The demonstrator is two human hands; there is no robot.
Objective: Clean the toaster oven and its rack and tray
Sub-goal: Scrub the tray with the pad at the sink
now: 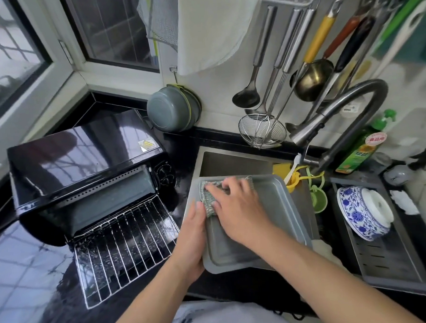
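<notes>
A grey baking tray (276,207) is held tilted over the sink (231,160). My left hand (193,237) grips its left rim, thumb on the inside. My right hand (235,206) presses a silvery scouring cloth (208,197) against the tray's upper left corner, fingers curled over it. The black toaster oven (84,165) stands on the counter at the left with its door down. The wire rack (123,246) lies on the open door and sticks out toward me.
A curved faucet (345,113) arches over the sink. A blue-and-white bowl (363,211) rests in the drain tray (389,264) at the right. A green soap bottle (366,146), hanging ladles (250,92) and a grey pot (171,109) line the back wall.
</notes>
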